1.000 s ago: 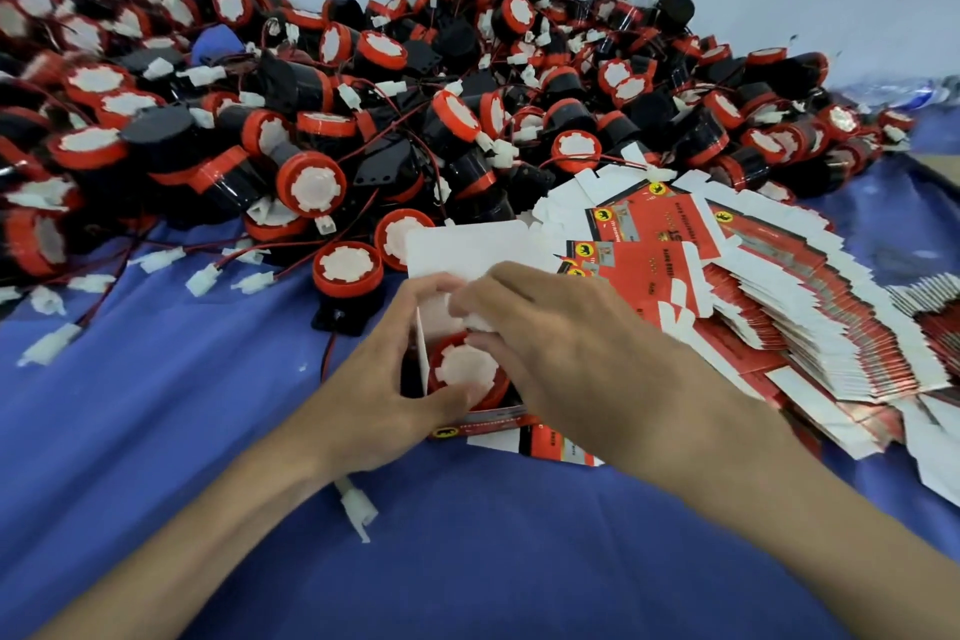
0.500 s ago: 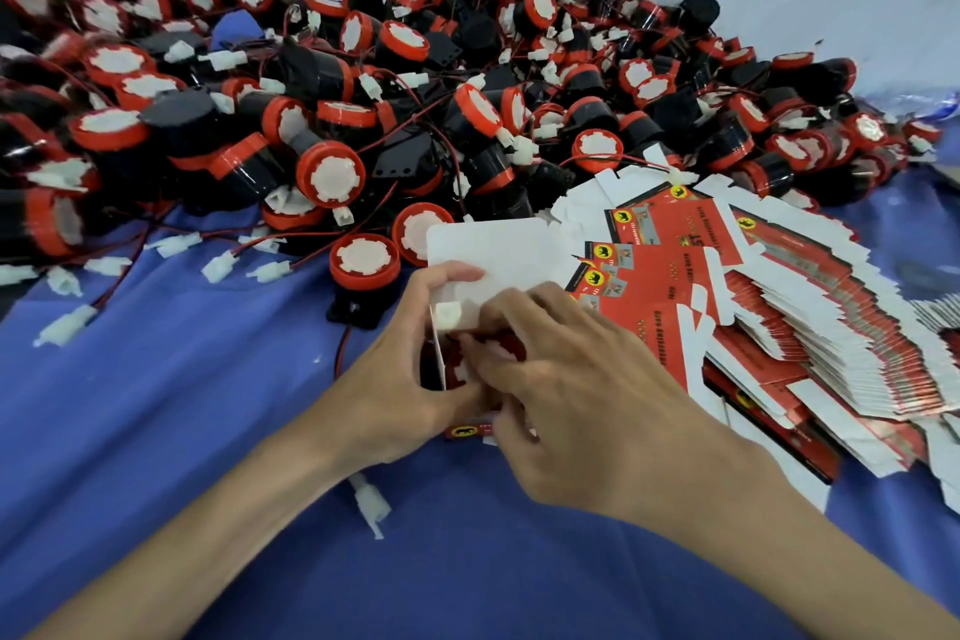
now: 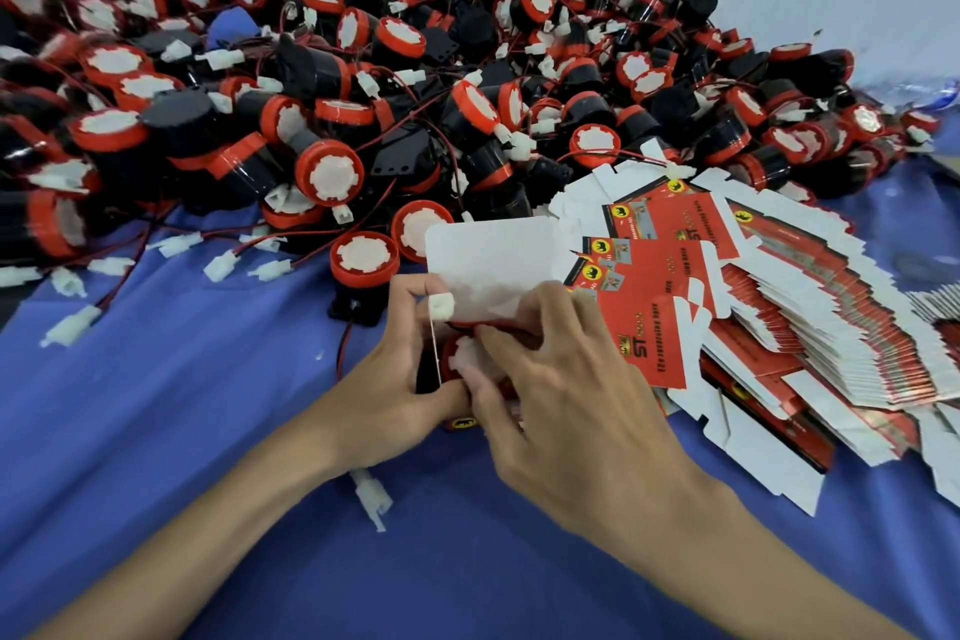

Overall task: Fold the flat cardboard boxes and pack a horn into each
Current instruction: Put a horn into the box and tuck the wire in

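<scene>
A folded cardboard box (image 3: 488, 265) stands open in the middle of the blue cloth, its white lid flap raised. Inside it sits a red and black horn (image 3: 457, 359), face up, partly hidden by fingers. My left hand (image 3: 400, 379) grips the box's left side, thumb by the horn's white plug (image 3: 442, 306). My right hand (image 3: 561, 395) curls over the box opening, fingers pushing the horn's red wire (image 3: 488, 325) down into it. Flat red and white boxes (image 3: 779, 327) lie fanned in a stack to the right.
A big heap of loose red and black horns (image 3: 363, 120) with wires and white plugs fills the far side up to the wall. One horn (image 3: 363, 265) stands just left of the box. A loose white plug (image 3: 371, 494) lies near my left wrist.
My right fingers have shifted from the horn's face to the wire and plug, pressing them into the box. The white plug now sits by my left thumb. The view shifted slightly.
</scene>
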The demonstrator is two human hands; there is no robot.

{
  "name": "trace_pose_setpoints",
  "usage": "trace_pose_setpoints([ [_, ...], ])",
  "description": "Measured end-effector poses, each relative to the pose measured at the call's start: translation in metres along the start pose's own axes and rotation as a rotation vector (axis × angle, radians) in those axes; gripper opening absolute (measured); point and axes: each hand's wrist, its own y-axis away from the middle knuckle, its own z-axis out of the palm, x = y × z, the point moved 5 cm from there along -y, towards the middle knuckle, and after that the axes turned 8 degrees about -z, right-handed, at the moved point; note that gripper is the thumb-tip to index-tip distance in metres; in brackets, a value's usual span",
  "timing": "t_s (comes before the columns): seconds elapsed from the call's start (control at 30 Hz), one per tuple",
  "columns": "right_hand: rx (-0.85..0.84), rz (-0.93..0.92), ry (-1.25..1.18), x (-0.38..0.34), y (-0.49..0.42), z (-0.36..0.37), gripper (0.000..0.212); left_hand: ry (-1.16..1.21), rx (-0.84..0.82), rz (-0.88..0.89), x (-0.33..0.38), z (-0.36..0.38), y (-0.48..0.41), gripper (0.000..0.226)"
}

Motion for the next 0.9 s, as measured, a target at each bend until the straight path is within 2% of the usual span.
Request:
trace_pose_setpoints([
  [0.1,-0.066,0.034,-0.010,0.002,-0.003,0.004,0.050,0.044,-0.025,-0.008,-0.003,0.001,0.003,0.040],
  [0.23,-0.068,0.008,-0.047,0.000,-0.007,0.007,0.035,0.085,-0.072,0.010,-0.005,-0.001,0.005,0.040],
  [0.37,-0.056,0.005,-0.034,0.002,-0.010,0.007,0.044,0.082,-0.006,0.016,-0.005,-0.004,0.003,0.022],
  [0.43,-0.039,0.017,-0.036,0.004,-0.011,0.005,0.044,0.047,0.063,0.024,-0.001,-0.004,0.002,0.015],
  [0.5,-0.015,0.020,-0.033,0.006,-0.010,0.003,0.037,0.009,0.125,0.044,0.003,-0.004,0.001,0.017],
  [0.63,0.009,0.043,0.002,0.009,-0.009,-0.002,0.040,-0.079,0.150,0.105,0.009,-0.002,0.003,0.015],
  [0.77,0.026,0.064,0.042,0.009,-0.010,-0.004,0.050,-0.190,0.249,0.157,0.011,-0.004,0.004,0.008],
  [0.9,0.066,0.067,-0.001,0.012,-0.010,-0.004,0.041,-0.301,0.245,0.216,0.013,-0.001,0.003,0.004],
])
